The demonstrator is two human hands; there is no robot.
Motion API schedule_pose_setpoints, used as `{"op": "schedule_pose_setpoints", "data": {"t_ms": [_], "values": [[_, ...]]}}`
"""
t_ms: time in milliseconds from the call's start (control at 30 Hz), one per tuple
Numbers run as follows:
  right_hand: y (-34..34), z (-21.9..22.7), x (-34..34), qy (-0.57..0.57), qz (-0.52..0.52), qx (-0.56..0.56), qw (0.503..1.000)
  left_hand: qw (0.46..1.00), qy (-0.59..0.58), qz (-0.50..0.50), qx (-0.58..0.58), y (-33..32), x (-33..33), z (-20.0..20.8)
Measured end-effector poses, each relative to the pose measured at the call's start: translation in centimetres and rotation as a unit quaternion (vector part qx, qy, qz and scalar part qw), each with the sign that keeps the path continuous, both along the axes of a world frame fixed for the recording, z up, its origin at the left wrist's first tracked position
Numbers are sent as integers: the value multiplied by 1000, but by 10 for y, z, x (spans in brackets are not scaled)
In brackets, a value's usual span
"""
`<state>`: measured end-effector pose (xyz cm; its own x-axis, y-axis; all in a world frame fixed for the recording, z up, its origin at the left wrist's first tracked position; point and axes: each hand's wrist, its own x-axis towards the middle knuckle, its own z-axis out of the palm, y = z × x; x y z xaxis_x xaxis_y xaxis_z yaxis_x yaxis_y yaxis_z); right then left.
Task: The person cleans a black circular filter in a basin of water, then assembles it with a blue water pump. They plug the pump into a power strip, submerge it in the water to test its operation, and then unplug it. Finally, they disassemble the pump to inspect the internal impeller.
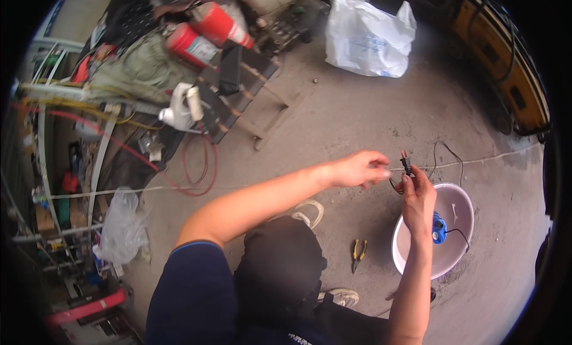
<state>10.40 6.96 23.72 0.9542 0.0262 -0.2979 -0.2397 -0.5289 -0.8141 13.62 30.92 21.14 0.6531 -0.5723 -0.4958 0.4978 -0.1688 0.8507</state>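
Observation:
My right hand (419, 196) is closed around a black power plug (406, 164), its prongs pointing up and away from me. A thin black cord (457, 157) loops out to the right of the plug. Just left of the plug, my left hand (362, 169) has its fingers loosely bent and apart, with nothing visible in them. Below my right hand stands a white oval basin (462, 196) with a blue round device (440, 229) inside; a black cord runs from the device to the basin wall. My right forearm covers part of the basin.
Pliers with yellow handles (358, 257) lie on the concrete floor left of the basin. A white plastic bag (370, 41) stands ahead. Red cylinders (189, 45) and a white jug (179, 108) rest on a low rack at left. A yellow machine (497, 59) stands at far right.

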Motion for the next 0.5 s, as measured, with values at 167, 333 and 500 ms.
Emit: {"op": "schedule_pose_setpoints", "data": {"t_ms": [167, 333, 500], "values": [[14, 22, 17, -135, 13, 83, 987, 983, 83, 127, 105, 140, -196, -26], [20, -42, 24, -103, 58, -2, 993, 811, -72, 75, 576, 260, -388, -17], [54, -34, -4, -44, 89, 135, 986, 756, -127, 333, 549, 324, -302, 9]]}}
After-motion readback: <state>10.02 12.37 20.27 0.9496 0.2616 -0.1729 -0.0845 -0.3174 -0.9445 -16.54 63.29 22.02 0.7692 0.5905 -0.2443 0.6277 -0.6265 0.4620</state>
